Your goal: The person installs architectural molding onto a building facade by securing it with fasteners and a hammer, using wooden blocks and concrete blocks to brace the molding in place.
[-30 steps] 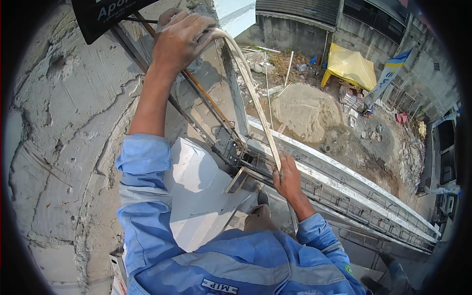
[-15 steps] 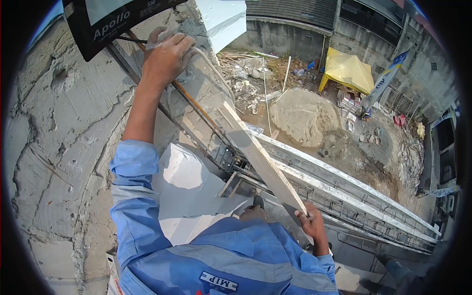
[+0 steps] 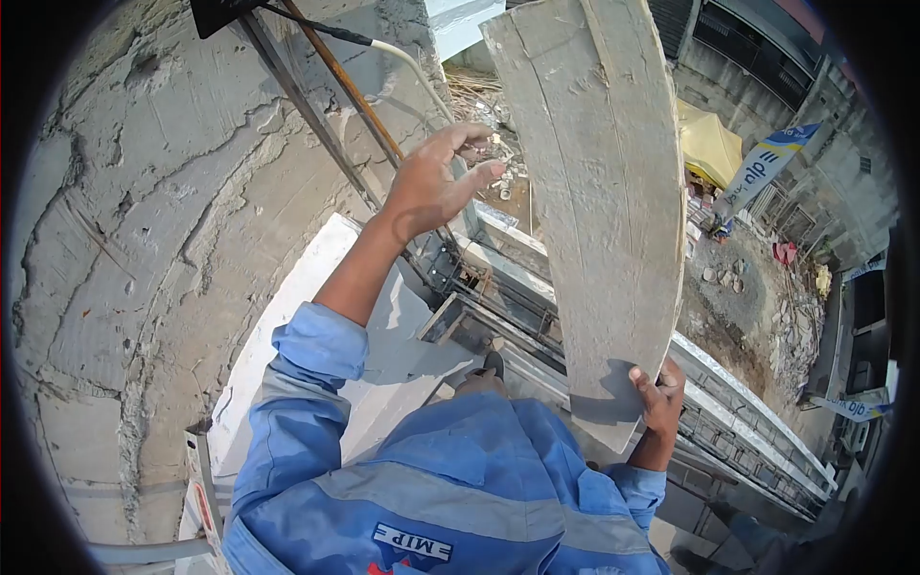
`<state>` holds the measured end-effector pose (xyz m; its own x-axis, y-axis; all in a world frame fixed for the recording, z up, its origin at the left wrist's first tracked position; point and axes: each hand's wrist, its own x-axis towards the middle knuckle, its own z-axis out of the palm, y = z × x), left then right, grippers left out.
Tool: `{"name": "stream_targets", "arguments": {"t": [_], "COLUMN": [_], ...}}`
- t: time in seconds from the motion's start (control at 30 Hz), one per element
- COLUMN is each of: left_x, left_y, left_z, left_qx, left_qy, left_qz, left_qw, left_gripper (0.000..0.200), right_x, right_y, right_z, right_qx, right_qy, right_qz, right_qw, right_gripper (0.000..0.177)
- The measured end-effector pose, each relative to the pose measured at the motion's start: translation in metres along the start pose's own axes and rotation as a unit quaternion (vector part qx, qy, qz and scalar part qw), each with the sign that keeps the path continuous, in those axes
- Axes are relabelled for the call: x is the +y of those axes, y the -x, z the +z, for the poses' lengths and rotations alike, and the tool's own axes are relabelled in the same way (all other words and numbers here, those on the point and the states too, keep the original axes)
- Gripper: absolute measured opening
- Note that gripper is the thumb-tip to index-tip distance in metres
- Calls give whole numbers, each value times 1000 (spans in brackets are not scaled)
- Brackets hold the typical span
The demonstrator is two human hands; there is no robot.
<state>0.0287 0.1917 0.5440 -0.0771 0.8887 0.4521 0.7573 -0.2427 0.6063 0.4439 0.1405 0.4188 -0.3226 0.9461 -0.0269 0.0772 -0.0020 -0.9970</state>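
Observation:
A long, cement-stained wooden board [image 3: 609, 192] stands with its broad face toward me, right of centre. My right hand [image 3: 661, 395] grips its lower right edge, the thumb on the face. My left hand [image 3: 444, 182] is held up left of the board with its fingers apart and curved, touching nothing. Behind that hand run a rusty bar [image 3: 350, 81] and a metal bar [image 3: 305, 107] along the rough wall. A pale cable [image 3: 412, 62] joins a black one above it.
The cracked cement wall [image 3: 144, 240] fills the left side. White blocks [image 3: 278, 335] lie beside it. Metal framework [image 3: 747, 422] runs to the lower right. Far below are a yellow canopy [image 3: 707, 144], a banner [image 3: 762, 171] and rubble. Part of a black panel [image 3: 216, 11] shows at top left.
The board has swung up and turned its broad face toward me. My left hand has left the cable and bars, moving right and down toward the board. The view has shifted slightly.

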Motion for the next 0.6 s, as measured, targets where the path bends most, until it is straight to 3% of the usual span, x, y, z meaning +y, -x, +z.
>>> {"name": "stream_targets", "arguments": {"t": [0.03,0.1,0.17,0.23,0.37,0.43,0.57,0.6], "left_x": [-4,9,19,26,48,43,28,21], "left_y": [15,53,98,114,112,103,75,67], "left_z": [19,53,105,132,137,137,113,106], "left_qx": [-36,-109,-143,-170,-66,-6,-31,-31], "left_qy": [124,200,300,282,368,476,491,473], "left_qz": [-48,-138,-107,-117,-180,-121,-96,-97], "left_qw": [990,964,937,937,910,871,865,875], "left_gripper": [65,75,83,88,84,78,76,76], "right_x": [-4,-8,-1,0,-15,-16,-40,-45], "right_y": [-5,-17,-28,-37,-46,-51,-67,-77], "right_z": [-2,5,7,15,40,34,49,56], "right_qx": [-2,36,43,47,110,83,57,61], "right_qy": [2,-31,-78,-171,-238,-210,-176,-101], "right_qz": [-34,-99,-118,-164,-168,-165,-170,-159], "right_qw": [999,994,989,970,950,960,968,980], "right_gripper": [36,31,30,30,34,35,36,34]}}
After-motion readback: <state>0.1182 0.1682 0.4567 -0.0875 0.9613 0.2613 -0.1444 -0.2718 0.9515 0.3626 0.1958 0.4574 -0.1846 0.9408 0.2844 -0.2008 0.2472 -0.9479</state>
